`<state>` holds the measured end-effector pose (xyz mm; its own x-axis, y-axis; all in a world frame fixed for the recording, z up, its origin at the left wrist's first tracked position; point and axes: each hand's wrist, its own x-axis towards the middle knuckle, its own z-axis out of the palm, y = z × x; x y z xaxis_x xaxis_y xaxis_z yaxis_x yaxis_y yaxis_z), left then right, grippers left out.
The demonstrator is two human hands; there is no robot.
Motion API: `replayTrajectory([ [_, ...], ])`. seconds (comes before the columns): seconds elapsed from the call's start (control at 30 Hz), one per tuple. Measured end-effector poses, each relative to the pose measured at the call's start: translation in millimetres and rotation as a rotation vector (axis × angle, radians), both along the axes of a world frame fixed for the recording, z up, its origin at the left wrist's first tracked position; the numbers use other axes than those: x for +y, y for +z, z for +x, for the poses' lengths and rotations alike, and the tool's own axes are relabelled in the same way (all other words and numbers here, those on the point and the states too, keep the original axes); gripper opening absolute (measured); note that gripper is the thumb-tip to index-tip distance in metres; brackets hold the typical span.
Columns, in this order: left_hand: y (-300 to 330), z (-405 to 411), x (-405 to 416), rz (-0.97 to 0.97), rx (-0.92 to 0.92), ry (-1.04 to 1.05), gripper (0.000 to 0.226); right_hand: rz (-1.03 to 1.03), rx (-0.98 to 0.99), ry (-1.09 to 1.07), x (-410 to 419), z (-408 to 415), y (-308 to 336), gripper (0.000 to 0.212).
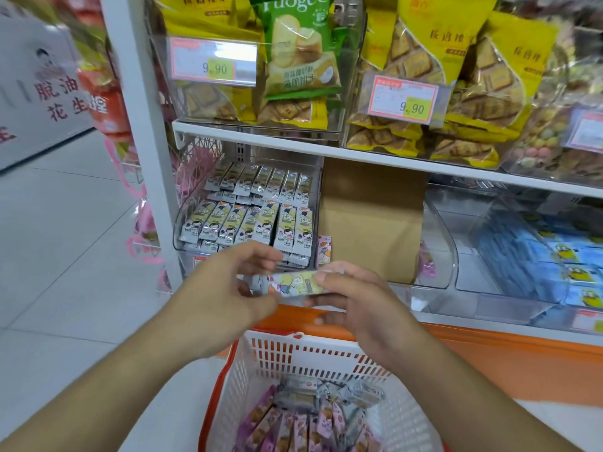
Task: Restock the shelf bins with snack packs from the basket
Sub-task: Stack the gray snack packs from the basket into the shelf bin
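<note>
Basket (pixel 287 355) below — both hands (pixel 228 288) hold one snack pack (pixel 288 283)

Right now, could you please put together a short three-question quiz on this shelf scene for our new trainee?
1. True or false: both hands hold the same snack pack.
2. Where does the clear bin with packs of matching design sit?
A. On the upper shelf
B. On the lower shelf, left of the cardboard box
C. Inside the basket
3. Fill in: the packs lying in the basket are mostly ____ and grey.

Key
1. True: the left hand and the right hand pinch its opposite ends.
2. B.
3. Pink.
</note>
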<state>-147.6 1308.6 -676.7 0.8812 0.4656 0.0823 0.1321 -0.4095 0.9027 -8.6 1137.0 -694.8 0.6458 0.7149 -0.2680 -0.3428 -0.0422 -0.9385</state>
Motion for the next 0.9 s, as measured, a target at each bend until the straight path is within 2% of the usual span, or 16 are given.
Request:
replayTrajectory([
  [0.07, 1.3, -0.5, 7.2, 0.007, -0.003, 0.064, 0.040, -0.025, -0.002, 0.077, -2.5, -0.4, 2.1, 0.021],
  [0.13, -2.2, 0.8, 10.2, 0.103, 0.019, 0.122, 0.040, -0.030, 0.014, 0.108, -2.0, -4.2, 1.3, 0.028],
  [0.2, -6.6, 1.5, 9.2, 0.187, 0.013, 0.193, 0.041, -0.003, 0.052, 0.073, 0.3, -9.6, -1.3, 0.027],
  [0.27, -7.5, 1.2, 4.4, 0.184, -0.005, 0.242, 0.039, 0.013, 0.089, 0.018, 2.6, -16.1, -4.2, 0.020],
  [0.33, -7.4, 0.8, -2.7, 0.165, -0.001, 0.196, 0.045, 0.019, 0.086, -0.023, 4.8, -21.8, -7.0, 0.014],
  [0.5, -12.7, 1.1, -11.7, 0.085, 0.019, 0.013, 0.091, 0.001, 0.013, -0.042, 9.0, -29.5, -7.7, 0.014],
  [0.6, -13.7, 1.4, -9.7, 0.014, 0.021, 0.002, 0.097, -0.010, -0.018, -0.061, 10.9, -33.6, -6.5, 0.015],
  [0.77, -13.2, 2.5, -6.9, 0.000, 0.062, 0.008, 0.099, -0.022, -0.077, -0.101, 14.8, -37.8, -4.6, 0.019],
  [0.9, -18.2, 2.9, 4.5, 0.003, 0.101, -0.003, 0.101, -0.010, -0.022, -0.050, 16.4, -37.6, -2.7, 0.011],
])
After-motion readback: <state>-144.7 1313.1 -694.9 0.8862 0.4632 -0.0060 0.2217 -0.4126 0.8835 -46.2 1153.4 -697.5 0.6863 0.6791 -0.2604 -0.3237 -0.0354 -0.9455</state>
